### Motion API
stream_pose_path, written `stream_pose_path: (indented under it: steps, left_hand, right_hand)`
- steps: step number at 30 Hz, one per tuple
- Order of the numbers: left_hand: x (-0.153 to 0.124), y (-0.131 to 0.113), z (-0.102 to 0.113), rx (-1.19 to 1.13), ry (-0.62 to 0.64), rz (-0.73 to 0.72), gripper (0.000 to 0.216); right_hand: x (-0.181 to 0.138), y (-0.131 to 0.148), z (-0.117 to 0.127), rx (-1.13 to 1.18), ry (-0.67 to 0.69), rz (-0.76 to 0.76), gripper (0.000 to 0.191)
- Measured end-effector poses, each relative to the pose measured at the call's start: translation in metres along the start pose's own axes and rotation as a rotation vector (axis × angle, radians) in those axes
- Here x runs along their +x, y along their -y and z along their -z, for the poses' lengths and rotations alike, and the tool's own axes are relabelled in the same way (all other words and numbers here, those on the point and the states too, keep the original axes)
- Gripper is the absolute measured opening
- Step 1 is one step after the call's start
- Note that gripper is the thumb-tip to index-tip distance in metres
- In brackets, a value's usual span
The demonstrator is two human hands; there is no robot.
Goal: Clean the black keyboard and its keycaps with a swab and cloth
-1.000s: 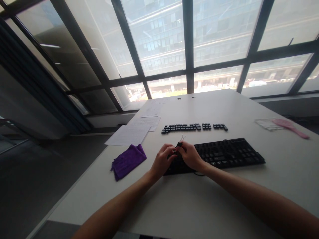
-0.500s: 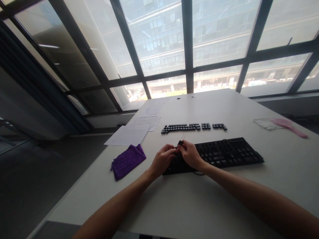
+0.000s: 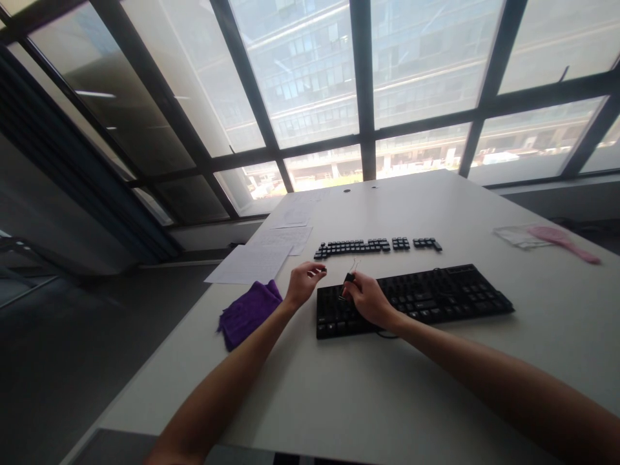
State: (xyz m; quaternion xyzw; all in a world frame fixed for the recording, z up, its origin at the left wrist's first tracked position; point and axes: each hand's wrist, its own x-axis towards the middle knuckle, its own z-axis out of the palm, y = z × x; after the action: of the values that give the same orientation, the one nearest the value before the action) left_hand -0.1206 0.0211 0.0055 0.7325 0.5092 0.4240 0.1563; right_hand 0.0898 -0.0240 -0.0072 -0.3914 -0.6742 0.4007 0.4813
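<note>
A black keyboard (image 3: 436, 298) lies across the white table (image 3: 397, 400). Beyond it a row of loose black keycaps (image 3: 375, 246) is laid out. My left hand (image 3: 303, 283) hovers left of the keyboard, near the row's left end, fingers pinched on a small black keycap (image 3: 323, 270). My right hand (image 3: 367, 298) rests over the keyboard's left part and grips a small black wire keycap puller (image 3: 349, 278), its wire loops pointing up.
A crumpled purple cloth (image 3: 248, 312) lies left of the keyboard. Paper sheets (image 3: 252, 261) sit behind it near the table's left edge. A pink brush (image 3: 562, 242) and a clear bag lie at the far right. Large windows stand behind the table.
My left hand has left the keyboard and moved up and left with a keycap in its fingers. My right hand has stayed over the keyboard with the puller.
</note>
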Motion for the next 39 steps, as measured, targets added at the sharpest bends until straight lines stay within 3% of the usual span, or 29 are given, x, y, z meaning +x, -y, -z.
stream_pose_path:
  steps: [5, 12, 18, 33, 39]
  left_hand:
    - [0.036, 0.035, -0.016, 0.28, 0.043, -0.05, 0.01]
    - [0.055, 0.039, -0.036, 0.346, 0.028, -0.103, 0.007]
    - [0.059, 0.045, -0.039, 0.437, -0.066, -0.111, 0.006]
    - [0.061, 0.049, -0.04, 0.447, -0.085, -0.104, 0.01]
    - [0.059, 0.047, -0.039, 0.439, -0.105, -0.12, 0.018]
  right_hand:
    - [0.0, 0.0, 0.001, -0.024, 0.007, 0.0, 0.018]
    - [-0.001, 0.002, 0.002, -0.05, 0.018, 0.001, 0.018]
    - [-0.002, 0.005, 0.003, -0.059, 0.032, 0.004, 0.019]
    - [-0.001, 0.005, 0.003, -0.051, 0.038, 0.011, 0.021]
    - [0.003, -0.002, 0.004, 0.007, -0.026, 0.013, 0.018]
